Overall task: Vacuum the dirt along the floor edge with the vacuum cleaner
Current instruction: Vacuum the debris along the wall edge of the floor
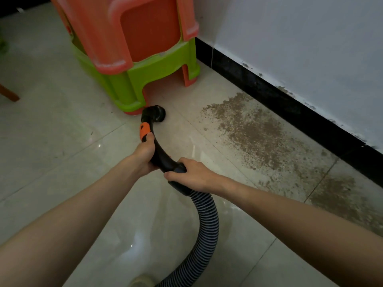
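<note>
stacked stools (132,59) blocking nozzle (154,113) ahead, open floor (51,131) leftward

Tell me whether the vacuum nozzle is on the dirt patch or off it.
Off it. The nozzle sits on bare tile beside the green stool, left of the dirt along the baseboard.

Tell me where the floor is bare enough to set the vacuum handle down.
Bare tile lies left of the left hand, between the stacked stools and the wooden leg, and below both arms beside the hose. Crowded: the dirt covers the strip along the black baseboard; the nozzle sits against the stools.
</note>
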